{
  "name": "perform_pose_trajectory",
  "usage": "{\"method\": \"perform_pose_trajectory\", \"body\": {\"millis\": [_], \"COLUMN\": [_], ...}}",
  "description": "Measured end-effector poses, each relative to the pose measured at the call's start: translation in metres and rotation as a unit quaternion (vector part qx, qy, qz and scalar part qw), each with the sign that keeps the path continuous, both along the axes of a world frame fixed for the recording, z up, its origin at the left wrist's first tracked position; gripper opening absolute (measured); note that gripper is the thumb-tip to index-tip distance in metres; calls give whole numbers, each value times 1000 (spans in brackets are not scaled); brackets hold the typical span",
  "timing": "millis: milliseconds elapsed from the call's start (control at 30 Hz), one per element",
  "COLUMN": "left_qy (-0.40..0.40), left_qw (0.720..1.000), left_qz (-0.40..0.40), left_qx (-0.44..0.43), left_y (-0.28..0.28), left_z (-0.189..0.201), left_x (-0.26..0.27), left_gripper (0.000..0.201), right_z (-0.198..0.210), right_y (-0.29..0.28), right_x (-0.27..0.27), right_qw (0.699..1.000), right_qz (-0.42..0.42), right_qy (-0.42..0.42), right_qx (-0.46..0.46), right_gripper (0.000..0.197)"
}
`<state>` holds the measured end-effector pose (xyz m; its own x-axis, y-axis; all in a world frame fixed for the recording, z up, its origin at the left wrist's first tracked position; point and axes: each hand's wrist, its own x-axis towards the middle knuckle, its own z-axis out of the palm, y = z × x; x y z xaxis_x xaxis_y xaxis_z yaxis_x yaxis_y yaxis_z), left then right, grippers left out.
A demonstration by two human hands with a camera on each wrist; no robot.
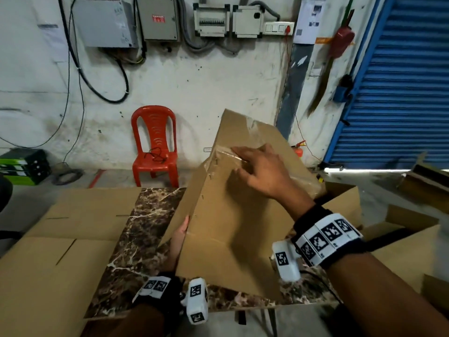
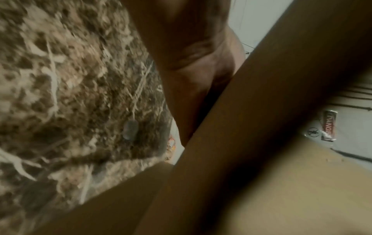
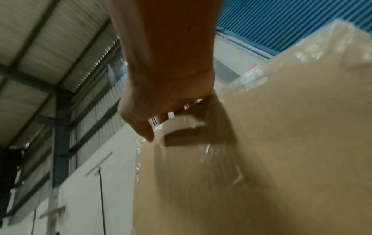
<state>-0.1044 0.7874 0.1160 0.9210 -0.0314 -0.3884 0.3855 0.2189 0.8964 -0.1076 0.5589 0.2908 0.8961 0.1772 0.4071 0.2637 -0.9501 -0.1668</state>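
A brown cardboard box point(image 1: 218, 227), partly folded, stands tilted on the marble-patterned table point(image 1: 143, 234). Wrinkled clear tape point(image 1: 226, 154) runs across its upper part. My left hand point(image 1: 181, 231) grips the box's lower left edge, thumb on the front, fingers hidden behind. My right hand point(image 1: 239, 161) reaches over the top, its fingers curled at the taped edge. In the right wrist view, the right hand point(image 3: 161, 95) holds the taped edge point(image 3: 191, 128) of the box point(image 3: 281, 151), thumb pointing down. The blurred left wrist view has the left hand point(image 2: 191, 55) against the cardboard point(image 2: 261, 119).
Flat cardboard sheets point(image 1: 60, 239) cover the table's left part, and more open boxes point(image 1: 345, 203) lie at the right. Behind the table stand a red plastic chair point(image 1: 155, 147), a wall with electrical boxes point(image 1: 160, 18) and a blue roller shutter point(image 1: 401, 81).
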Motion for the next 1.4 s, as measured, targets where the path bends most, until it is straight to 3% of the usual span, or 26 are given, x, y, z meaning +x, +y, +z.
{"method": "perform_pose_trajectory", "body": {"millis": [167,300,433,500,633,700,733,800,900,1067,1133,1333,1400], "left_qy": [160,219,245,252,231,143,93,32,23,25,40,72,87], "left_qw": [983,968,962,957,952,969,979,996,997,980,981,990,990], "left_qz": [-59,-100,-111,-134,-190,-122,-72,-23,-70,-189,-179,-92,-86], "left_qx": [-62,-64,-38,-47,61,160,169,82,-14,51,64,77,77], "left_y": [16,36,53,58,62,60,60,59,53,12,-3,-20,-20], "left_z": [-46,-75,-92,-95,-87,-74,-69,-52,-33,-31,-41,-61,-61], "left_x": [-10,-14,-10,-10,-11,-4,5,24,45,39,32,30,26], "left_gripper": [51,49,44,42,34,27,23,26,39,36,28,16,15], "right_z": [-55,-88,-96,-95,-98,-110,-119,-138,-165,-190,-191,-198,-198], "right_y": [28,55,67,72,78,76,75,72,62,2,-10,-16,-23], "right_x": [2,-2,2,8,23,28,27,23,18,2,-4,-1,0], "right_qw": [988,982,980,976,968,969,968,957,951,951,954,961,964], "right_qz": [35,46,20,20,94,78,40,-32,-74,-144,-125,-81,-65], "right_qy": [148,149,148,175,231,228,228,237,261,273,272,264,257], "right_qx": [-36,-107,-134,-129,-24,-50,-98,-164,-147,-33,-5,-23,-30], "right_gripper": [59,61,85,80,65,69,70,63,57,78,90,86,93]}}
